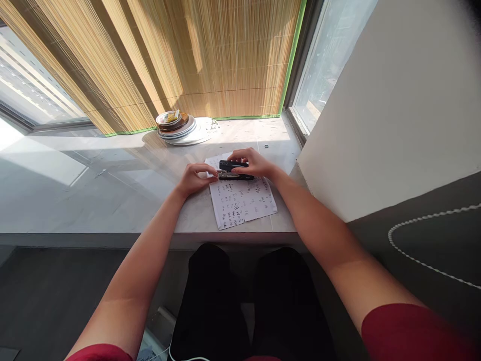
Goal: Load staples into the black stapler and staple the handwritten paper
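Observation:
A black stapler (236, 176) lies across handwritten sheets of paper (244, 203) on the pale sill, its top lifted away from the metal staple channel. My right hand (252, 163) is closed around the raised black top from the right. At the stapler's left end, the thumb and fingertips of my left hand (197, 179) pinch together at the end of the channel. Whether a small staple strip sits between those fingertips is too small to tell. Beyond my right hand, a small dark piece (266, 146) rests on the sill.
A stack of plates (178, 130) with a small yellow item on top stands at the back of the sill. Behind it hangs a bamboo blind (225, 60). A white wall (383, 110) rises on the right, with a beaded cord (413, 218) below it.

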`<move>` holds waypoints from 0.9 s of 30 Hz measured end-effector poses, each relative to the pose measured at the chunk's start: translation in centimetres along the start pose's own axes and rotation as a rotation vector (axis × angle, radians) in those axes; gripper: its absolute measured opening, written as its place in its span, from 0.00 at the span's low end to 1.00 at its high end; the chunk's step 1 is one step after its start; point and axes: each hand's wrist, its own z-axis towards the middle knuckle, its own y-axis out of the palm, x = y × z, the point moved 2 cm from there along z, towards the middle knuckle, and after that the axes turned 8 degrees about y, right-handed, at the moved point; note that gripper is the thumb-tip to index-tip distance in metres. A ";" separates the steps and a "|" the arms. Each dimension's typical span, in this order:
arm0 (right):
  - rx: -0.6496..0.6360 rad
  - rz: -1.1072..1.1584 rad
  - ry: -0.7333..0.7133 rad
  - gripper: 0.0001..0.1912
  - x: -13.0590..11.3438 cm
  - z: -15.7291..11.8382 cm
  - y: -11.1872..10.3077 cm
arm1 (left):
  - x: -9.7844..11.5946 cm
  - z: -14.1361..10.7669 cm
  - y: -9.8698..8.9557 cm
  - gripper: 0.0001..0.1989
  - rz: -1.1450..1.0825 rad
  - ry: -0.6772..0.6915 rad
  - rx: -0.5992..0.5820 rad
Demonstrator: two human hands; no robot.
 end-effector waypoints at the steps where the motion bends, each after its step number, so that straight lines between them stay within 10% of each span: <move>1: 0.000 -0.004 0.005 0.16 0.0 0.0 0.0 | 0.0 0.0 0.0 0.05 0.009 0.011 0.000; 10: 0.005 -0.019 0.004 0.15 -0.1 -0.1 0.0 | 0.2 0.1 -0.2 0.05 0.122 0.054 0.076; 19: 0.290 -0.114 0.032 0.12 0.4 0.1 -0.8 | -0.2 0.0 -0.7 0.12 0.281 0.004 0.171; 27: 0.359 -0.189 0.100 0.12 1.4 0.3 -0.8 | -1.4 -0.2 0.0 0.09 0.211 -0.021 -0.087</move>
